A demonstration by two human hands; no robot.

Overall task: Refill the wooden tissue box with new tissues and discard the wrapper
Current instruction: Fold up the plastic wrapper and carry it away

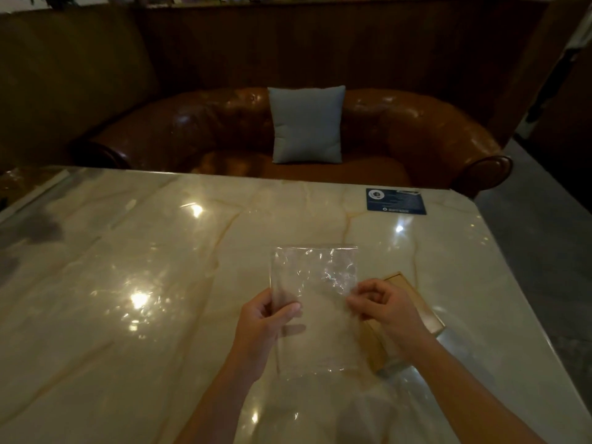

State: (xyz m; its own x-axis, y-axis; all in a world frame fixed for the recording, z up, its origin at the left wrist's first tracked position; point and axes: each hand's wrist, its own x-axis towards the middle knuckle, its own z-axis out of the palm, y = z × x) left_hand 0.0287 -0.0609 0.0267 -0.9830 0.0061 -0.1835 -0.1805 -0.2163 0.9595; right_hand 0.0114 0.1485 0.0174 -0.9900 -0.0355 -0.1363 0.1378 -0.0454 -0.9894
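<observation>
A clear, crinkled plastic wrapper [315,283] is held flat above the marble table [128,283], near its front middle. My left hand [261,325] pinches the wrapper's left edge between thumb and fingers. My right hand [382,304] grips its right edge with curled fingers. The wrapper looks empty and see-through. The wooden tissue box [429,318] lies on the table just right of the wrapper, mostly hidden behind my right hand and forearm. I cannot tell whether tissues are inside it.
A dark blue card [396,201] lies flat near the table's far right corner. Beyond the far edge stands a brown leather sofa [416,129] with a grey cushion [307,123]. The table's right edge drops to a grey floor [544,251].
</observation>
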